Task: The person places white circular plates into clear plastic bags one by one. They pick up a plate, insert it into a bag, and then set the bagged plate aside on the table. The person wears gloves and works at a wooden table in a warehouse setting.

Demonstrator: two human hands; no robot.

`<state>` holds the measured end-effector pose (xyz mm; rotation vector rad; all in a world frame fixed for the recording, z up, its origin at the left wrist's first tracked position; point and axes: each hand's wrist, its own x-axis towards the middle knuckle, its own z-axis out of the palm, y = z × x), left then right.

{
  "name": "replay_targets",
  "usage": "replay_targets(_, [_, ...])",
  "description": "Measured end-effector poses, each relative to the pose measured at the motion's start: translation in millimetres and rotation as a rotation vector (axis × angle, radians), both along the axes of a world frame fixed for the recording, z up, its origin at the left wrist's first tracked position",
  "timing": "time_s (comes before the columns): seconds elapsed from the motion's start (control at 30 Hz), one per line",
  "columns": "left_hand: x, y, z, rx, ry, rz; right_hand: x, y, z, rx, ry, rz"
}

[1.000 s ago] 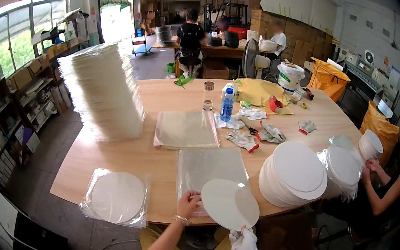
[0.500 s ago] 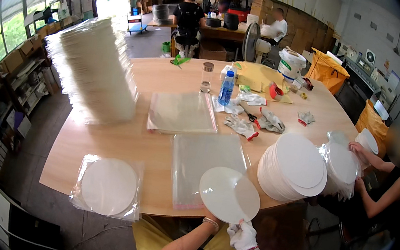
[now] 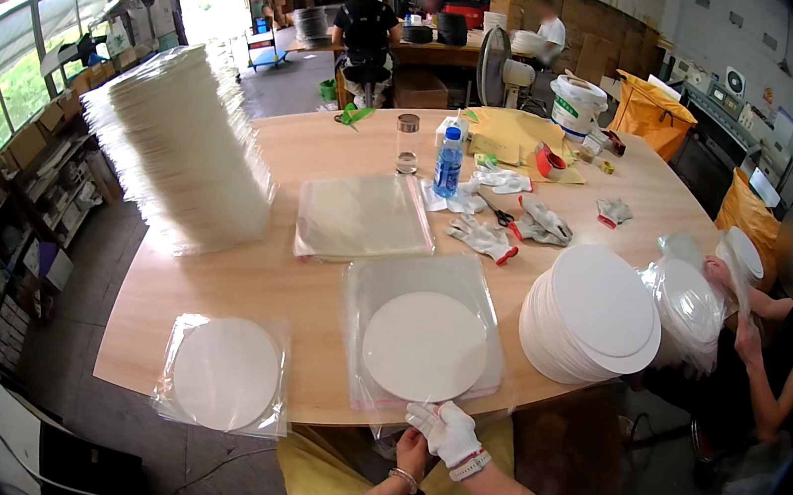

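Observation:
A round white disc lies flat over the stack of clear plastic bags at the table's front edge; I cannot tell whether film covers it. My right hand, in a white glove, is at the disc's near edge with its fingers stretched out. Just below it, my bare left hand is closed at the bag's near edge, its fingertips partly hidden. To the right stands a stack of white discs. A bagged white disc lies at the front left.
A tall, leaning stack of bagged discs stands at the left. Behind the bags lie another bag pile, a blue bottle, scissors and work gloves. At the right, another person's hands handle a disc.
The disc has moved from my hands, forward and left, down onto the bags. My right hand has shifted left and up; my left hand now sits below it. The other person's hand has moved.

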<state>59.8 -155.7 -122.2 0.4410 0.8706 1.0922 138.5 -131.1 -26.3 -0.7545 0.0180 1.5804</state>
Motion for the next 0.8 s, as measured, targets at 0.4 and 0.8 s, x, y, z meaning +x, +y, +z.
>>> replay_targets(0.4, [-79.4,-10.0,64.7,-0.114,0.095,0.0,54.0,-21.1,50.3,0.095,-0.032,0.576])
replay_targets(0.8, [-98.7,-10.5,43.3,-0.113,0.154,-0.274,66.2,-7.4,52.8,0.316,-1.948,0.215])
